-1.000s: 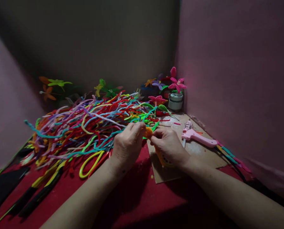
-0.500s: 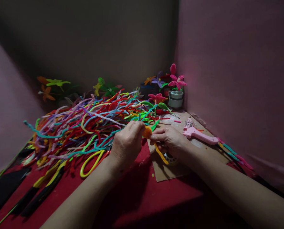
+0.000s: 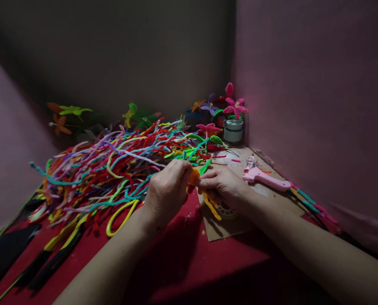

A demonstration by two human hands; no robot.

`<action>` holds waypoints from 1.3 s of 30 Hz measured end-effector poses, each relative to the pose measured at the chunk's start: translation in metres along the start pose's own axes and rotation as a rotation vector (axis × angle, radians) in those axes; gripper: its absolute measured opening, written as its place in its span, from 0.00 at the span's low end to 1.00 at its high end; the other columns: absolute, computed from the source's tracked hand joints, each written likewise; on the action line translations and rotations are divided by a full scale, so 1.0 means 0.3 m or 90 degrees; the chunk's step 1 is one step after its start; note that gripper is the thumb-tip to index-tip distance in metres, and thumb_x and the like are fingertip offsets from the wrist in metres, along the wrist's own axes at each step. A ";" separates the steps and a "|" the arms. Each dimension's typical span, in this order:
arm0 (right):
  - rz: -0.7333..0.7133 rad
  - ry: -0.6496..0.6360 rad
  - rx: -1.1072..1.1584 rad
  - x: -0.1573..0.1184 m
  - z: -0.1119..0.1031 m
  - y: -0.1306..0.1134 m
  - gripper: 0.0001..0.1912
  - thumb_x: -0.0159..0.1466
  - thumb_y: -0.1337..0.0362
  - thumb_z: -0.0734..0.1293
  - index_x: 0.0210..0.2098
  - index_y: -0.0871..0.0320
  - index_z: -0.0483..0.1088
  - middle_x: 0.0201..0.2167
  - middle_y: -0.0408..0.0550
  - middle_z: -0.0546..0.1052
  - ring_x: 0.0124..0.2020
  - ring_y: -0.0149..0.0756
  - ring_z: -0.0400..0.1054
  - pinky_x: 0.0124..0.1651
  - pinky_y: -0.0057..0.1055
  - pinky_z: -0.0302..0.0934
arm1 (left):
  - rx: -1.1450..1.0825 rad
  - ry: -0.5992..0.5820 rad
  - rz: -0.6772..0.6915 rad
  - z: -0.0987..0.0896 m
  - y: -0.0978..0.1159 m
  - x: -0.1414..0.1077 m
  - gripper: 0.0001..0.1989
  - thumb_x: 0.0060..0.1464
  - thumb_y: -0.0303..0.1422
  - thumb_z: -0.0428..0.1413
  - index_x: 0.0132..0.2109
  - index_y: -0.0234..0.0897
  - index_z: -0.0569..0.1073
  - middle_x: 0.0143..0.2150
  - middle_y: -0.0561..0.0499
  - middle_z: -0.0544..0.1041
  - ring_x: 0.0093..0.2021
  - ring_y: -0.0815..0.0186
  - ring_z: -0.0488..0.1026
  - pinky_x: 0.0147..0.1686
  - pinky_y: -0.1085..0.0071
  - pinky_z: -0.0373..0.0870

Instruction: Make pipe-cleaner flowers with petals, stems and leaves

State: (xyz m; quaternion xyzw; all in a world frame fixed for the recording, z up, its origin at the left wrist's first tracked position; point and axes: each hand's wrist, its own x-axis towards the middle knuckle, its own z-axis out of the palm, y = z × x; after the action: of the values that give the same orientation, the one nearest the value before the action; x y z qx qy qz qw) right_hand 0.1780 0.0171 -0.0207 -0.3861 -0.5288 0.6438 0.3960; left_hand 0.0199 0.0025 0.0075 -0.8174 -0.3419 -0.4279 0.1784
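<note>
Between my two hands is an orange pipe cleaner [image 3: 212, 206], bunched into a fuzzy rounded shape at its upper part, with its loose end hanging down over the cardboard. My left hand [image 3: 169, 186] is closed on the left side of the bunched part, its fingertips mostly turned away from view. From the right, my right hand [image 3: 222, 183] pinches the same orange piece between thumb and fingers. Just behind the fingertips lies a green pipe-cleaner piece [image 3: 205, 167]. A round disc with holes [image 3: 226, 209] is partly hidden below my right hand.
A large heap of coloured pipe cleaners [image 3: 112, 159] covers the left of the red table [image 3: 182, 254]. A pink glue gun [image 3: 267, 178] rests on the cardboard [image 3: 219, 231]. Yellow-and-black pliers handles [image 3: 62, 241] lie front left. A pink fuzzy flower [image 3: 235, 107] stands behind, by a white-lidded container [image 3: 233, 131].
The hanging orange end has shifted slightly left and now looks like two strands. Both hands keep their grip and have moved a little left in view.
</note>
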 end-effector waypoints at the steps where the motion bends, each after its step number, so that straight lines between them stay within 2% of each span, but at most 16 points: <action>1: 0.001 -0.005 -0.005 0.002 -0.001 0.002 0.06 0.50 0.70 0.66 0.18 0.63 0.70 0.06 0.37 0.61 0.08 0.21 0.50 0.12 0.22 0.39 | 0.007 -0.002 0.007 0.002 -0.002 0.000 0.05 0.55 0.25 0.49 0.32 0.35 0.68 0.26 0.53 0.71 0.25 0.73 0.68 0.28 0.78 0.63; 6: 0.019 -0.013 0.010 0.011 -0.007 0.007 0.06 0.48 0.69 0.68 0.17 0.63 0.70 0.07 0.38 0.61 0.09 0.22 0.51 0.13 0.23 0.39 | 0.020 -0.003 0.020 0.005 -0.007 0.000 0.05 0.54 0.24 0.50 0.32 0.34 0.68 0.26 0.53 0.71 0.25 0.73 0.68 0.28 0.78 0.63; 11: -0.008 0.027 0.022 0.014 0.000 -0.017 0.05 0.45 0.71 0.68 0.15 0.62 0.69 0.07 0.37 0.61 0.09 0.22 0.50 0.13 0.23 0.40 | -0.020 -0.007 -0.030 -0.006 -0.010 0.007 0.04 0.53 0.24 0.51 0.32 0.34 0.68 0.26 0.55 0.71 0.25 0.74 0.67 0.26 0.79 0.62; 19: -0.039 0.066 -0.087 0.028 0.033 -0.095 0.04 0.45 0.74 0.65 0.16 0.64 0.69 0.08 0.37 0.61 0.11 0.20 0.48 0.16 0.24 0.39 | -0.034 0.003 -0.094 -0.034 -0.040 0.021 0.02 0.50 0.25 0.54 0.31 0.35 0.70 0.26 0.55 0.72 0.24 0.74 0.67 0.26 0.79 0.62; 26: -0.184 0.100 -0.224 0.050 0.017 -0.045 0.07 0.47 0.72 0.62 0.19 0.65 0.72 0.14 0.39 0.65 0.18 0.24 0.53 0.22 0.25 0.47 | -0.072 -0.017 -0.111 -0.013 -0.050 0.009 0.03 0.51 0.24 0.53 0.31 0.35 0.70 0.24 0.55 0.70 0.23 0.75 0.65 0.24 0.79 0.61; 30: -0.248 0.123 -0.320 0.037 0.010 -0.041 0.10 0.50 0.73 0.60 0.20 0.65 0.73 0.15 0.39 0.64 0.19 0.25 0.53 0.23 0.25 0.47 | -0.080 -0.009 -0.112 -0.002 -0.043 0.002 0.03 0.51 0.24 0.53 0.31 0.35 0.69 0.24 0.55 0.70 0.23 0.75 0.66 0.24 0.80 0.62; 39: -0.242 0.143 -0.348 0.022 0.008 -0.055 0.11 0.51 0.76 0.60 0.23 0.66 0.75 0.16 0.41 0.66 0.20 0.25 0.56 0.25 0.25 0.50 | -0.114 -0.009 -0.187 0.020 -0.053 -0.027 0.04 0.50 0.25 0.54 0.35 0.37 0.70 0.28 0.54 0.73 0.26 0.73 0.71 0.28 0.77 0.68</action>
State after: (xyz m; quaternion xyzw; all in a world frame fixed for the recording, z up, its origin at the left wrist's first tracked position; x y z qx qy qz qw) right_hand 0.1748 0.0244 -0.0047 -0.4410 -0.6973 0.3465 0.4463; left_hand 0.0087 0.0139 -0.0025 -0.7743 -0.4193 -0.4725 0.0377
